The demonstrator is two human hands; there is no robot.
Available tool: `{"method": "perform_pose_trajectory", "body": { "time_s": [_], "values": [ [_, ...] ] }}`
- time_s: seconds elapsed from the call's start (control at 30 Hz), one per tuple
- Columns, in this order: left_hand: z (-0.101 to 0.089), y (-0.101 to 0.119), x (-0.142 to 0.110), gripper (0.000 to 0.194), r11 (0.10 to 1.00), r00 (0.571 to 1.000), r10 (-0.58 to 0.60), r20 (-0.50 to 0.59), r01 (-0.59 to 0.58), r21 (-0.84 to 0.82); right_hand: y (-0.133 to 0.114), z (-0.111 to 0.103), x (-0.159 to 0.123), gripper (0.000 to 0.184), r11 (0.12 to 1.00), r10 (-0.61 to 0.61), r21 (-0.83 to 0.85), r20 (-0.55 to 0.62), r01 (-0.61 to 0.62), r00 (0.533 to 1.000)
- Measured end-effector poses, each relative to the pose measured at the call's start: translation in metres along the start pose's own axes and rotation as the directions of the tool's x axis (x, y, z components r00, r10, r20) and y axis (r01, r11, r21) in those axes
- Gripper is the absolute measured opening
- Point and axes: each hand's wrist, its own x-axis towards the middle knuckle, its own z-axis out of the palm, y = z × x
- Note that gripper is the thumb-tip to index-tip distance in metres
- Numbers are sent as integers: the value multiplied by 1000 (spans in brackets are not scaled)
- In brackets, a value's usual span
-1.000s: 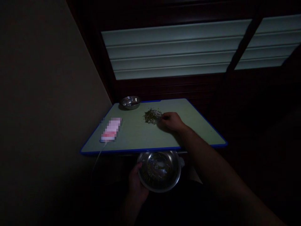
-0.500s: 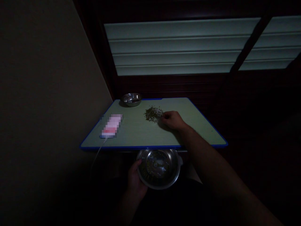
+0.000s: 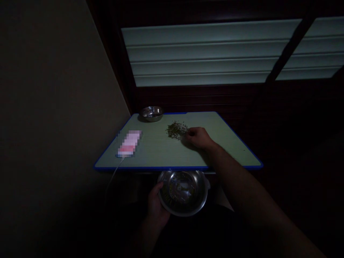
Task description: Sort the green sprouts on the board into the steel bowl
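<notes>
My left hand (image 3: 158, 204) grips the left rim of a steel bowl (image 3: 199, 206), thumb over the edge, just below the table's near side. Some small bits lie inside that bowl, too dim to name. Over the pale green tabletop (image 3: 153, 150), my right hand (image 3: 198, 137) has its fingers pinched together at the right edge of a scattered pile of small dark green bits (image 3: 174, 130). They look like seeds or beans. Whatever is between the right fingertips is hidden.
A smaller steel bowl (image 3: 152, 114) stands at the table's far left corner. Nearer me on the left lies a blurred-out phone (image 3: 129, 143) with a white cable (image 3: 114, 175) running over the edge. A wall (image 3: 61, 89) borders the left; a slatted panel (image 3: 201, 53) rises behind.
The view has shifted slightly, so everything sits a little further right. Both hands hold nearly the same places; some bits at the pile's right side look slightly rearranged.
</notes>
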Motion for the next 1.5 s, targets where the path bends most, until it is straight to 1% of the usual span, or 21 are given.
{"method": "perform_pose_trajectory", "body": {
  "time_s": [0.1, 0.27, 0.4, 0.53, 0.63, 0.77, 0.87, 1.03, 1.2, 1.37, 1.5],
  "values": [
    [0, 0, 0, 24, 1000, 1000, -4, -10, 4, 6, -2, -1, -1, 16, 999, 3, -33, 7, -3, 1000],
    [1, 0, 0, 24, 1000, 1000, -2, 8, 2, -2, -3, -4, 0, 17, 994, 55, -91, -19, -56, 998],
    [1, 0, 0, 22, 1000, 1000, -5, -1, 5, 5, -3, -4, 0, 17, 989, 93, -113, -42, -97, 995],
    [1, 0, -1, 23, 1000, 1000, -9, -5, 9, 7, -5, -5, 0, 17, 987, 100, -121, -61, -106, 993],
    [1, 1, -1, 23, 1000, 1000, -8, 6, 7, 8, -7, -5, 0, 18, 991, 94, -93, -66, -100, 993],
    [1, 1, -2, 22, 1000, 999, -6, 34, 6, 8, -5, -3, 0, 17, 995, 82, -57, -27, -84, 996],
    [2, 1, -3, 22, 1000, 1000, -9, 10, 9, -4, -4, -2, 0, 18, 997, 69, -40, -9, -70, 998],
    [2, 0, -1, 23, 1000, 1000, 0, -27, 0, -13, -5, -4, 0, 17, 994, 61, -85, -10, -62, 998],
    [1, 0, 0, 25, 1000, 1000, -7, -4, 7, -11, -6, -5, 0, 18, 989, 76, -125, -38, -80, 996],
    [1, 0, -1, 28, 1000, 1000, -12, -10, 12, 10, -4, -3, 0, 17, 994, 60, -90, -33, -63, 998],
    [1, 0, -1, 25, 1000, 1000, 5, -11, -5, 6, -3, -2, 0, 16, 997, 30, -78, -17, -31, 999]
  ]
}}
